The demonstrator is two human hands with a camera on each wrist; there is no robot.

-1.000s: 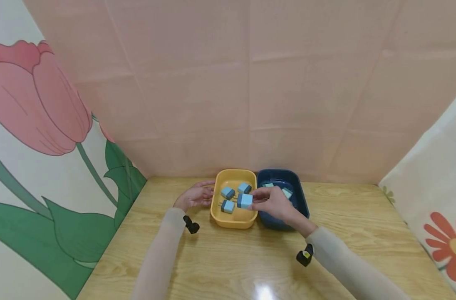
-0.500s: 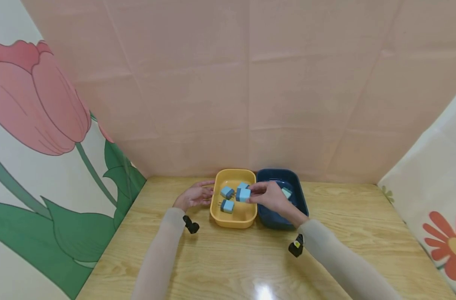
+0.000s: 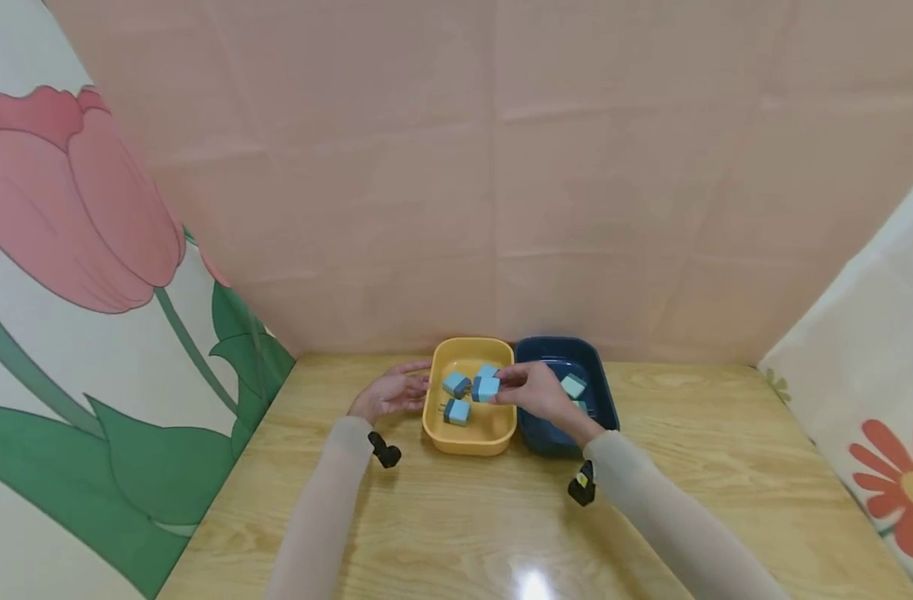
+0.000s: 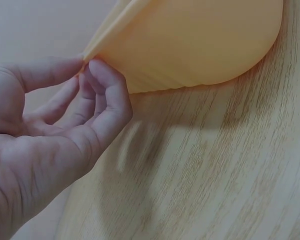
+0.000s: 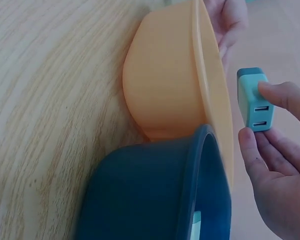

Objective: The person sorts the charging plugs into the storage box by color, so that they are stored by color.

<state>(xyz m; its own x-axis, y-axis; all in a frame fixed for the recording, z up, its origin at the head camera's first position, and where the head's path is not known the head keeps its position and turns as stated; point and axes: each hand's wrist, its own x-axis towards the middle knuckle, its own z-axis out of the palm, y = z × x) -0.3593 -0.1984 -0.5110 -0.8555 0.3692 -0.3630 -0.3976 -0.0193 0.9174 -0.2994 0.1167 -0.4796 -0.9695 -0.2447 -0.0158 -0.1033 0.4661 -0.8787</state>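
Observation:
My right hand (image 3: 542, 393) pinches a light blue USB charger (image 3: 486, 389) with a dark blue end over the right part of a yellow bin (image 3: 475, 447). Two USB slots on the charger (image 5: 256, 102) face the camera in the right wrist view, where the thumb lies on one side and fingers on the other. Several similar chargers (image 3: 457, 412) lie in the yellow bin, some with their metal prongs showing. At this bin's left side, my left hand (image 3: 392, 394) holds the rim between thumb and curled fingers, as seen in the left wrist view (image 4: 65, 115).
A dark blue bin (image 3: 605, 392) stands right beside the yellow one, partly behind my right hand and forearm. Pale green chargers (image 3: 573, 385) lie inside it. Both bins are on a wooden table (image 3: 456, 517) near a pink cloth backdrop (image 3: 494, 208).
My right hand has moved slightly up and left with the charger, which now overlaps the charger at the bin's upper right. My left hand stays in place.

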